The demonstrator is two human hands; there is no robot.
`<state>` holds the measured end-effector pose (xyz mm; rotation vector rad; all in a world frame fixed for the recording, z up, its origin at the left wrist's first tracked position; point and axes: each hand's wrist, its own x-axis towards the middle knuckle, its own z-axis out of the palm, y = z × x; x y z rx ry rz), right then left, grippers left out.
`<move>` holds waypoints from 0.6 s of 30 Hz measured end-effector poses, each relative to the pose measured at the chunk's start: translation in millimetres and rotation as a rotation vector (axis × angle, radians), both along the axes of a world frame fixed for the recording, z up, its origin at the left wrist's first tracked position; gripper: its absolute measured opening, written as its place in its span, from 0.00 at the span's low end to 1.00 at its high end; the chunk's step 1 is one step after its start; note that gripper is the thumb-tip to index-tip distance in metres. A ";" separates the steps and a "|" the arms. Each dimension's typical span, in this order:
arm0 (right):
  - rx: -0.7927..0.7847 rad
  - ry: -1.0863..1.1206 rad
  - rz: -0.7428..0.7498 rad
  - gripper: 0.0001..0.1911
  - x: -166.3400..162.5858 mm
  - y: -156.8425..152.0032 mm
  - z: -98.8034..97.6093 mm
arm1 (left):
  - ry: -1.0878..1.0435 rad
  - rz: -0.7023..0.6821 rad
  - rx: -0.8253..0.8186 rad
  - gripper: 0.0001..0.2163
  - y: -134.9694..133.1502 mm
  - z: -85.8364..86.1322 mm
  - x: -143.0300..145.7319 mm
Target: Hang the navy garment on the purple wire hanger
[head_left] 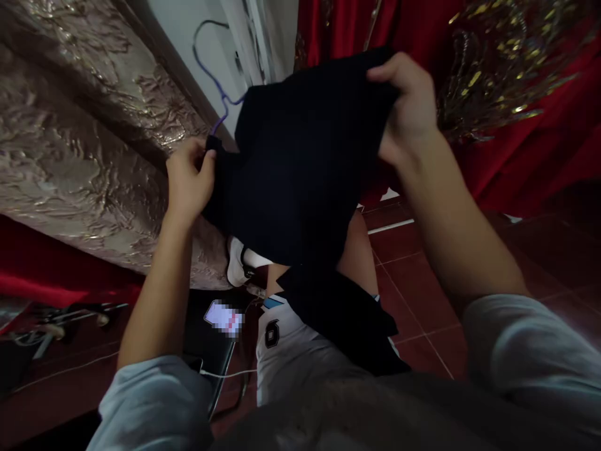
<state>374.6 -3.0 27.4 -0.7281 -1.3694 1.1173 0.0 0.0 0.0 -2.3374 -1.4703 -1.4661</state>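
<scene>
Seen from the head camera, a person holds a dark garment [300,169] up in front of the chest, stretched between both raised hands. The left hand [189,178] pinches the garment's left edge, fingers curled tight around a fold of the cloth, just below the hook of a purple wire hanger [211,75] that rises from behind the fabric against a pale wall [197,28]. The right hand [407,109] grips the upper right corner, thumb over the top edge and fingers closed on the cloth behind it. The garment hangs down in loose folds between the forearms, its lower end draping over the person's lap and touching white shorts [286,351] that carry a dark number. Grey sleeves [530,357] are pushed up to the elbows on both arms. To the left, a heavy beige curtain [79,131] with a raised, shiny pattern fills the upper corner; to the right, a red curtain [530,106] with gold embroidery hangs close behind the right hand. Below the garment, a phone [224,318] with a lit, blurred screen lies on a dark chair seat [206,351], a white cable [230,374] running along the chair's front. A white shoe [239,263] sits on the floor near the beige curtain's hem. The floor [422,257] is laid with dark red tiles.
</scene>
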 end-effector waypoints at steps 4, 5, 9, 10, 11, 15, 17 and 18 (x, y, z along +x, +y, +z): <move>-0.012 -0.216 0.555 0.28 -17.9 -30.5 -9.5 | -0.121 -0.054 0.064 0.03 4.0 -15.6 -10.6; -0.002 -0.328 0.682 0.33 -18.9 -34.6 -17.1 | -0.147 -0.136 0.049 0.07 0.3 -18.1 -11.3; 0.259 -0.658 0.403 0.38 -37.2 -29.9 -59.9 | -0.047 -0.572 -0.049 0.24 -29.5 -15.1 7.6; 0.375 -0.709 0.245 0.42 -47.0 -26.1 -72.5 | -0.030 -0.657 -0.080 0.25 -39.0 -12.0 17.9; 0.490 -0.759 0.111 0.47 -58.1 -22.7 -85.1 | -0.037 -0.725 -0.119 0.25 -48.6 -8.8 29.7; 0.834 -0.828 -0.209 0.50 -91.2 -15.6 -127.6 | -0.186 -0.838 -0.273 0.23 -77.5 -1.8 77.6; 0.877 -0.812 -0.290 0.45 -88.8 -16.1 -138.5 | -0.324 -0.835 -0.324 0.15 -80.2 -4.5 89.8; 0.845 -0.822 -0.331 0.43 -81.9 -17.3 -140.7 | -0.427 -0.827 -0.359 0.09 -78.3 -7.6 90.6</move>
